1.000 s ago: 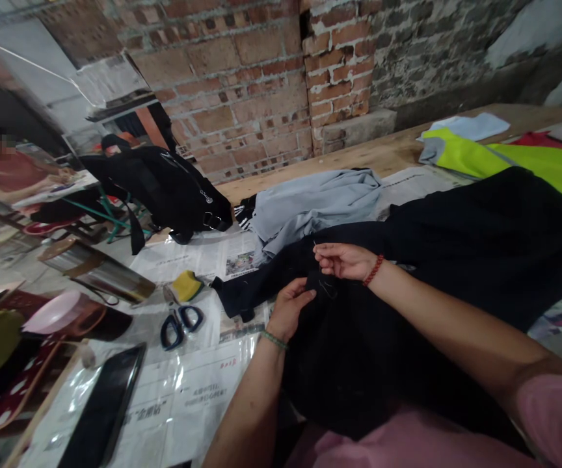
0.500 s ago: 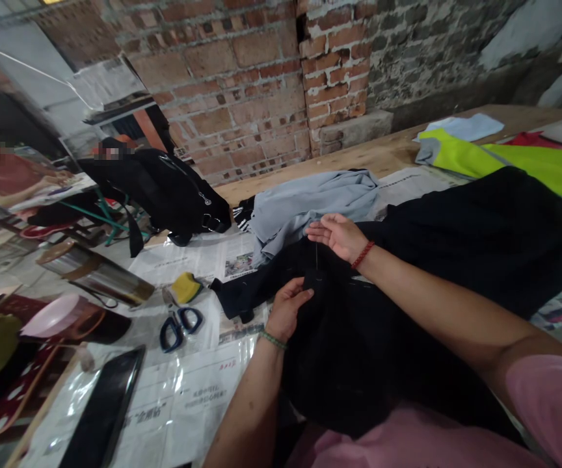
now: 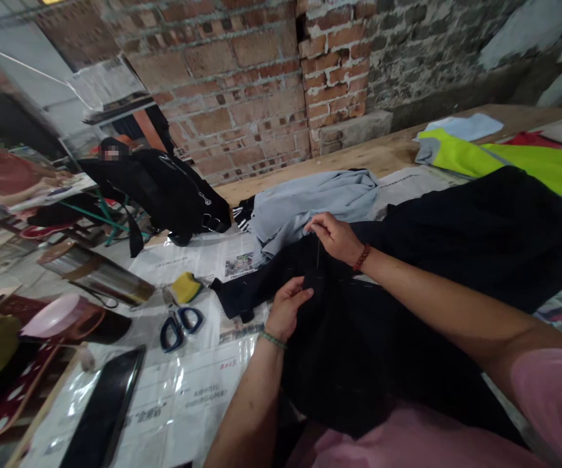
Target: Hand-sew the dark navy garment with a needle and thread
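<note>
My left hand (image 3: 285, 305) pinches a fold of the dark garment (image 3: 344, 344) between thumb and fingers. Short pale stitches run in a broken line across the cloth. Just above, my right hand (image 3: 332, 235) is closed, its fingertips pinched together over the fabric. A thin, taut thread (image 3: 318, 255) runs from those fingertips down to the cloth by my left hand. Whether a needle sits in the fingers is too small to make out. Dark blue-handled scissors (image 3: 181, 325) lie left of the garment, their blades close to a yellow sponge-like piece (image 3: 186, 288).
Newspaper under clear plastic (image 3: 198, 396) covers the table. A steel flask (image 3: 95, 272), a pink-lidded cup (image 3: 59, 316) and a phone (image 3: 105, 409) lie left. Behind are a black bag (image 3: 178, 195), grey cloth (image 3: 310, 195) and a yellow vest (image 3: 520, 162). Another person (image 3: 8, 175) sits far left.
My right hand's fingers were extended beside the thread; now they are curled in and pinched together. My left hand and the garment stay in place.
</note>
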`<state>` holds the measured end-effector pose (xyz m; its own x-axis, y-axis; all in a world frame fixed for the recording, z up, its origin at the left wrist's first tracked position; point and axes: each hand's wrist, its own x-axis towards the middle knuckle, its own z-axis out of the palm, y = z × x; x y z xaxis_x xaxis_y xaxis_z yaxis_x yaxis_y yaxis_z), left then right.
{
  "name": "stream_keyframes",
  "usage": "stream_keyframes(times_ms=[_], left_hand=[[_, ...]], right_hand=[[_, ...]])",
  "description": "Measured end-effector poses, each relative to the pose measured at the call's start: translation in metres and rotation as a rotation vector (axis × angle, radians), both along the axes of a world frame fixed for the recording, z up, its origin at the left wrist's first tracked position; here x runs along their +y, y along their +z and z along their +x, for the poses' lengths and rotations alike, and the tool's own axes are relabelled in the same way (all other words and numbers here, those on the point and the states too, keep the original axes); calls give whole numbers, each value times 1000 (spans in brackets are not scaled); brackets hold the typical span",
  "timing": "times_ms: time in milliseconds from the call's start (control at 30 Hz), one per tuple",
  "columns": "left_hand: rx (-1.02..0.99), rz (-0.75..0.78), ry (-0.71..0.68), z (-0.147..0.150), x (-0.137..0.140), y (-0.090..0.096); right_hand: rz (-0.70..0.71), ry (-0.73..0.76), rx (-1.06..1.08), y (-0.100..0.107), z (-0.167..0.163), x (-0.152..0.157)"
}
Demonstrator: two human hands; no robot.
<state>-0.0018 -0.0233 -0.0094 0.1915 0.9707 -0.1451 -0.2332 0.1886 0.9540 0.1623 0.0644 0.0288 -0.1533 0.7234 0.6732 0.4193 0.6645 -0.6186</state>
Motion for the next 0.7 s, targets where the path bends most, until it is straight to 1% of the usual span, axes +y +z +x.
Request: stream_keyframes(times_ms=[200, 367, 467, 500, 567, 633, 700], left_hand=[[24, -1, -16, -1, 0, 0], [79, -3, 3, -2, 0, -3], [185, 18, -40, -2, 0, -9], [237, 49, -61, -1, -1, -11], [362, 176, -95, 1, -2, -14], [505, 368, -150, 4, -4, -13], [639, 574, -249, 8, -9, -9]], right_hand=[[15, -76, -7, -1, 3, 17], [129, -167, -236, 1, 14, 37], [158, -259, -365, 0, 30, 53], [156, -287, -390, -1, 36, 57], [145, -332, -401, 0, 46, 63], [135, -365, -359, 0, 52, 62], [126, -388, -266, -1, 51, 51]])
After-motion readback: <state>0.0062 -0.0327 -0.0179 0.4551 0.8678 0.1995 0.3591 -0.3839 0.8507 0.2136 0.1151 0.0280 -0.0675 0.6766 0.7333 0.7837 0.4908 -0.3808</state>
